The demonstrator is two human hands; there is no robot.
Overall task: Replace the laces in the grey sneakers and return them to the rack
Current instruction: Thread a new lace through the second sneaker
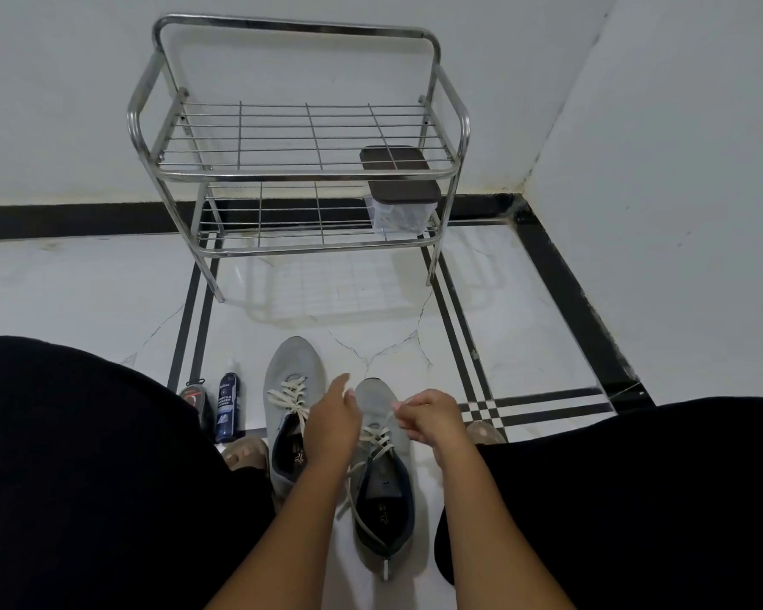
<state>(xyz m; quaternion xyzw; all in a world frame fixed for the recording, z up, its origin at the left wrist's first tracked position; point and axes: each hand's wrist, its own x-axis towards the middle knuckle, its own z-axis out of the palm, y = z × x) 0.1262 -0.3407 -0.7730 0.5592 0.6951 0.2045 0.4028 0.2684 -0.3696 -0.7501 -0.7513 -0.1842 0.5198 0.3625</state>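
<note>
Two grey sneakers stand side by side on the floor between my knees, toes pointing away. The left sneaker has cream laces threaded through it. On the right sneaker the cream laces lie loose over the tongue. My left hand hovers over the gap between the shoes with its fingers stretched forward. My right hand is above the right sneaker's lace area, fingers curled; whether it pinches a lace cannot be made out. The steel two-shelf rack stands against the wall ahead.
A clear box with a dark lid sits on the rack's lower shelf at the right. A blue spray bottle and a dark shoe-care item stand left of the sneakers. My black-clad knees flank the shoes. White tiled floor with black stripes.
</note>
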